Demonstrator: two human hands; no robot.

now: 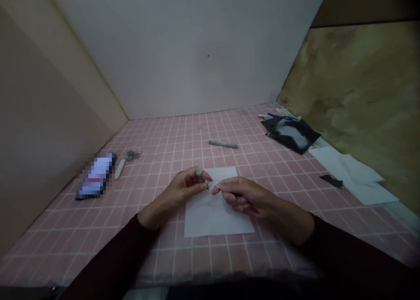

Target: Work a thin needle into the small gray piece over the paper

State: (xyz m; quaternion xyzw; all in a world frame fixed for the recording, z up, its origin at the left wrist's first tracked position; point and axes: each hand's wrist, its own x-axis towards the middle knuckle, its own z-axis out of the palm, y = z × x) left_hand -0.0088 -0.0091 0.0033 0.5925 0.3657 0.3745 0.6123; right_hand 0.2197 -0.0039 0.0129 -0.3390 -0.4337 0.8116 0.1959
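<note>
Two pinches: your left fingers [197, 178] hold a small roll [207, 183], your right fingers [226, 185] a thin strip [216, 185] pointing left to it.

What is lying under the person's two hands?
The left hand and right hand are above a white paper sheet on a pink tiled surface; the paper directly beneath them is hidden.

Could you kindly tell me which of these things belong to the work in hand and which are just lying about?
Work in hand: left hand pinching a small pale piece; right hand holding a thin white strip; white paper sheet beneath them.

Lying about: grey marker; scissors; blurred phone; black bag; loose white sheets.
</note>
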